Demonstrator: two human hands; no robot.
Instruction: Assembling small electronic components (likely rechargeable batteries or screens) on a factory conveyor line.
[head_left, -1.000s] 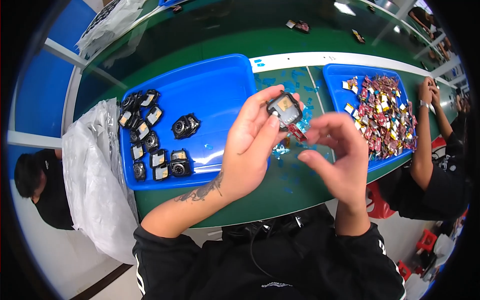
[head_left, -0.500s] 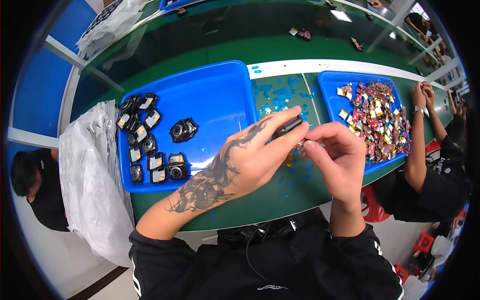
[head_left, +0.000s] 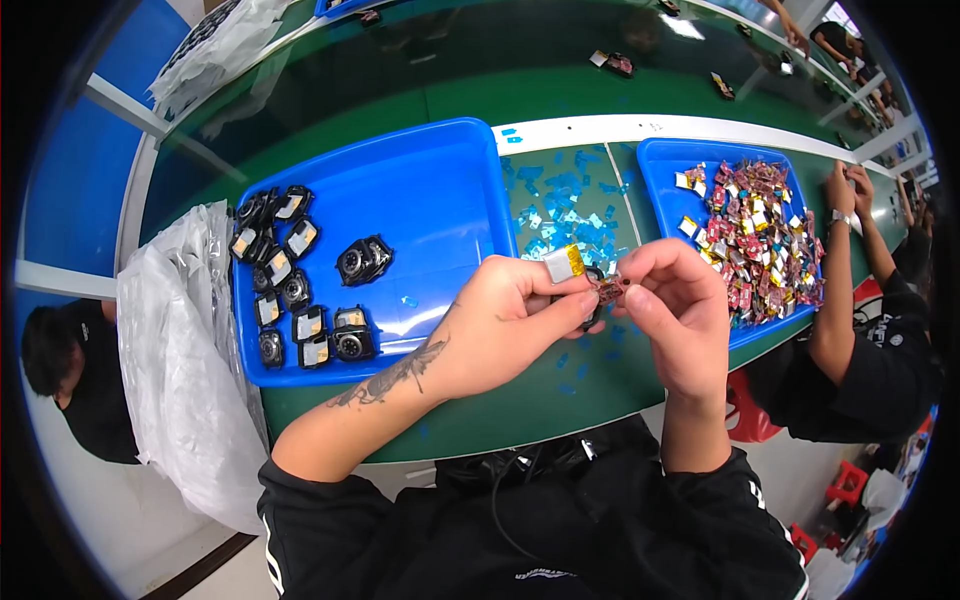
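Observation:
My left hand [head_left: 505, 330] is closed on a black watch case, mostly hidden by its fingers. At the case lies a small dark red circuit board [head_left: 607, 289], with a silver battery [head_left: 562, 264] with yellow tape sticking out above my left thumb. My right hand [head_left: 685, 325] pinches at the right end of that board with thumb and index finger; whatever else is between those tips is too small to make out. Both hands meet above the green bench, between a blue tray [head_left: 455, 150] on the left and a second blue tray [head_left: 660, 150] on the right.
Black watch cases [head_left: 352, 335] stand in the left tray; red boards with batteries [head_left: 755, 240] fill the right one. Blue film pieces [head_left: 565, 215] litter the bench. Beyond a white rail [head_left: 590, 130], units lie on a green surface. A co-worker's arm [head_left: 832, 310] is at the right, plastic sheeting [head_left: 185, 370] at the left.
My left hand has turned over, its thumb now on top, bringing the board and silver battery into sight. The right hand stays close by, still pinching. Units beyond the rail have shifted slightly right.

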